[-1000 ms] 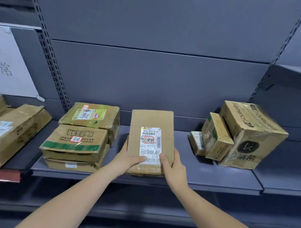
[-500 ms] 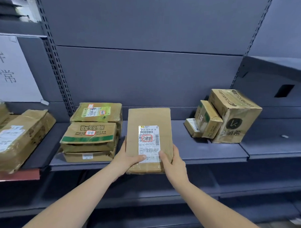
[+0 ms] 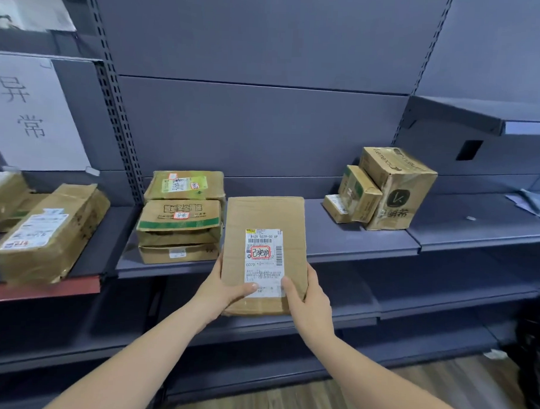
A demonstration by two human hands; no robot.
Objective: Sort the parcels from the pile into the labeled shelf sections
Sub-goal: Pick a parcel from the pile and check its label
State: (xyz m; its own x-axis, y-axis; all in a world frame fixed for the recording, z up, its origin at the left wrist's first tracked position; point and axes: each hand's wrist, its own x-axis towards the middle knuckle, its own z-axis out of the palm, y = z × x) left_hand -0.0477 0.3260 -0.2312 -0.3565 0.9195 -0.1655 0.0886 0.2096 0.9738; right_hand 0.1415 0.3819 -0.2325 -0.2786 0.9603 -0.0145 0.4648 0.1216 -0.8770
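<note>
Before the middle shelf (image 3: 337,246), holding a flat cardboard parcel (image 3: 263,216) label-up, left hand (image 3: 221,286) and right hand (image 3: 308,293) gripping its near corners. Already sitting sorted: stacked boxes (image 3: 181,216) left, three boxes (image 3: 382,190) right. Judging this parcel's section, placing remaining.

A single head-worn camera looks forward and down, close to the grey shelf (image 3: 337,246) straight ahead.

Grey metal shelf (image 3: 337,246), stacked parcels (image 3: 179,231) left, leaning boxes (image 3: 385,190) right
</note>
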